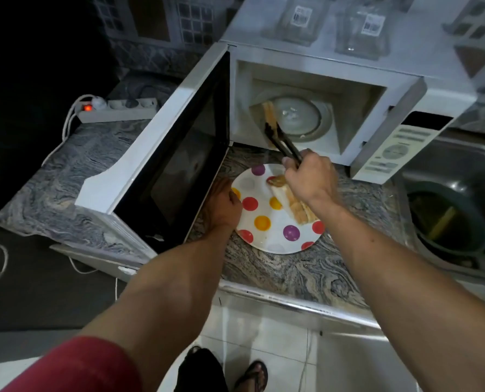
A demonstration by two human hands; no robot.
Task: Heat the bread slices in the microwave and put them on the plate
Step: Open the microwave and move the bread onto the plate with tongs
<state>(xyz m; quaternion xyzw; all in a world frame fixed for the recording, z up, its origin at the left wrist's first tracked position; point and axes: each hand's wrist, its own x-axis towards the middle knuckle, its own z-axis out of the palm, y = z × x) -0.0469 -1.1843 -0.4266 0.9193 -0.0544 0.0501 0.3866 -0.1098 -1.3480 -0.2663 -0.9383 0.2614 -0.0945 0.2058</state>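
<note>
We see the right hand [309, 179] gripping tongs [285, 142], whose tips pinch a bread slice [269, 114] inside the open microwave [348, 80]. The left hand [224, 205] curls its fingers on the rim of the plate [263, 239], which sits on the desk [292, 273] carrying more bread [292, 205].

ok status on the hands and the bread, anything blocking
Right hand grips black tongs, pinching a bread slice inside the white microwave. Left hand holds the polka-dot plate; more bread on it. Nothing blocking.
</note>
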